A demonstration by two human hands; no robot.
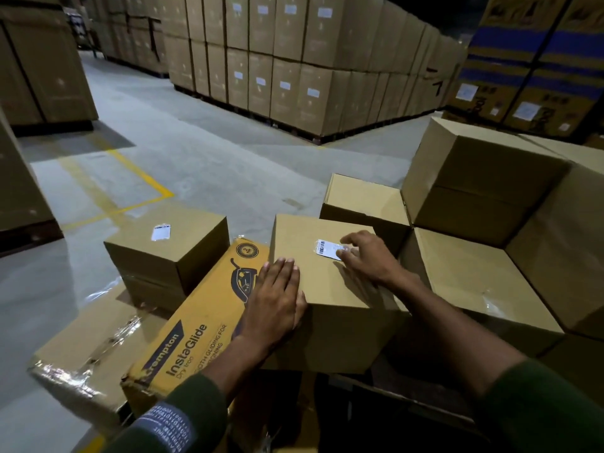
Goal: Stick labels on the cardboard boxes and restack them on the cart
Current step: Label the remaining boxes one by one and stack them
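The right hand (366, 256) is pressing, fingers flat, a white barcode label (328, 249) onto the plain brown cardboard box (327, 289); the left hand (277, 295) is steadying it, flat. At 10 o'clock, one smaller brown box (166, 253) is already sitting labelled; the boxes at 2 o'clock are apparently awaiting labels.

the right hand (366, 256) covers one end of the white label (328, 248), and the words on it are too small to read. the left hand (277, 295) hides part of the iron picture on the yellow crompton box (196, 335), and a sleeve (176, 420) covers that box's near corner. the cart can't be seen under the boxes. the labels on the far stacked boxes (287, 60) are blurry. both arms are cut off at the bottom edge.
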